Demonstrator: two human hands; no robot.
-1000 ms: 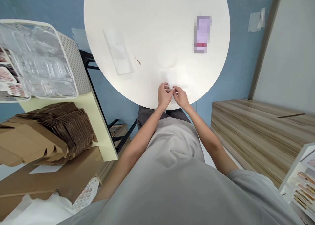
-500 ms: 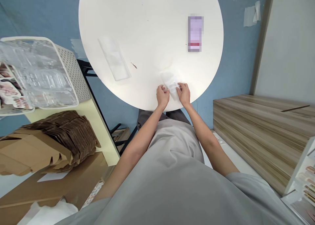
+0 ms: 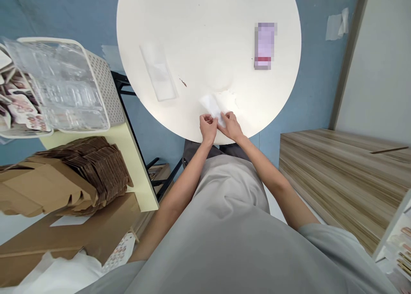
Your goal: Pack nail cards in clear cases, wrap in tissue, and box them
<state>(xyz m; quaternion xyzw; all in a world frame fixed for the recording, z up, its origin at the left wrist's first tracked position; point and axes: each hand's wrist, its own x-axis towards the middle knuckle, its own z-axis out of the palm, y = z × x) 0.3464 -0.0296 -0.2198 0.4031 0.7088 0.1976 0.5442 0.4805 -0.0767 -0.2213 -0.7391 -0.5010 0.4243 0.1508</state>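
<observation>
Close to the near edge of the white round table [image 3: 250, 105], a small translucent white plastic bag [image 3: 211, 104] is between my hands. My left hand [image 3: 208, 127] grips its near left side with curled fingers. My right hand [image 3: 230, 126] lies across its near right part, thumb and fingers closed on it, so that end is hidden. A stack of clear plastic sleeves [image 3: 160, 77], or one long sleeve, lies flat to the left. Between it and the bag is a small dark brown scrap [image 3: 183, 82].
A blurred-out lilac rectangular object [image 3: 266, 45] lies on the table's right side. At left, a white basket [image 3: 102, 75] holds clear plastic packaging, above folded brown cartons [image 3: 105, 169]. A wood-grain cabinet [image 3: 334, 169] stands to my right.
The bag has turned into a narrower, folded-looking strip. My right hand has moved left over it, closer to my left hand. The whole view has shifted slightly.
</observation>
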